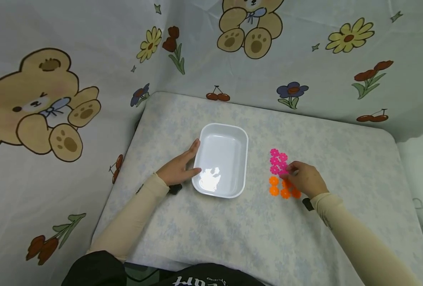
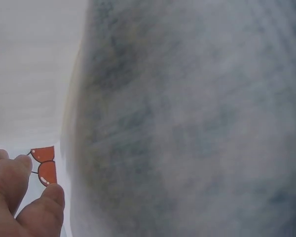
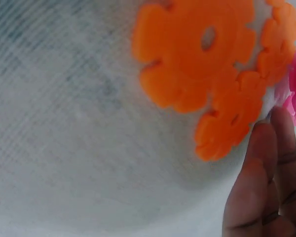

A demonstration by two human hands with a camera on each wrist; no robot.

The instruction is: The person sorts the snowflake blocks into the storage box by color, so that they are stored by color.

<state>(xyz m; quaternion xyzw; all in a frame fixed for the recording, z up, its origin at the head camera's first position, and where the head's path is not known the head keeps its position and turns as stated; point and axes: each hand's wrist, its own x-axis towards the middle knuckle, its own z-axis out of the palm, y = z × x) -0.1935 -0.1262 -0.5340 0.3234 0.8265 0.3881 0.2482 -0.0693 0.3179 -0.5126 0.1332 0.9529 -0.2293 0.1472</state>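
Pink flowers (image 1: 274, 161), small and flat, lie together right of the frame's centre, and my right hand (image 1: 306, 180) is at their lower right side. Its thumb and forefinger are bent toward each other beside them; whether one flower is pinched there, I cannot tell. Just below the pink group lie orange flowers (image 1: 274, 190), some partly covered by this same hand. At the centre of the frame, well apart from the flowers, stands a white tray (image 1: 222, 153), with light shining in its lower part. My left hand (image 1: 177, 169) touches its left rim with fingers extended, grasping nothing. Under everything is a pale patterned tablecloth (image 1: 197, 230). Farther, at the top and left of the frame, hangs a white curtain (image 1: 197, 59) printed with bears, flowers and cherries.
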